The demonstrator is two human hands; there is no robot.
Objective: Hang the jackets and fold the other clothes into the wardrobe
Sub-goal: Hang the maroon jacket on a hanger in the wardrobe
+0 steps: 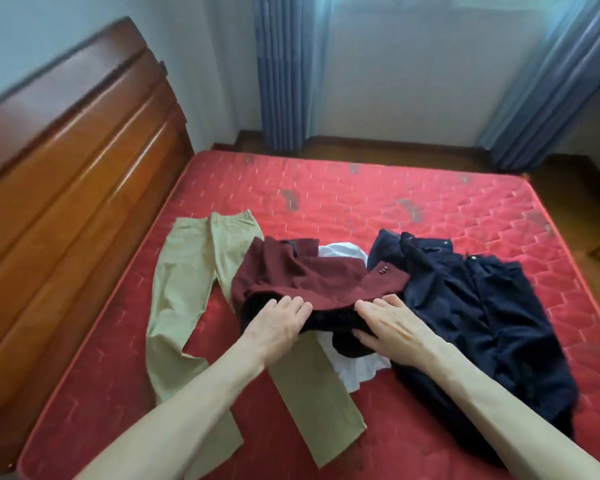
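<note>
On red mattress (378,188), clothes; blue curtains (281,71).

Trousers (187,289) left, jacket (302,275) centre over shirt (357,368), dark clothes (482,313) right, on mattress (395,188).

You have a single wide-angle view from your head, looking forward and down across the red mattress (395,209) toward the curtained far wall (413,74). It sits close above your forearms, with the headboard (66,161) bowing along the left edge.
</note>
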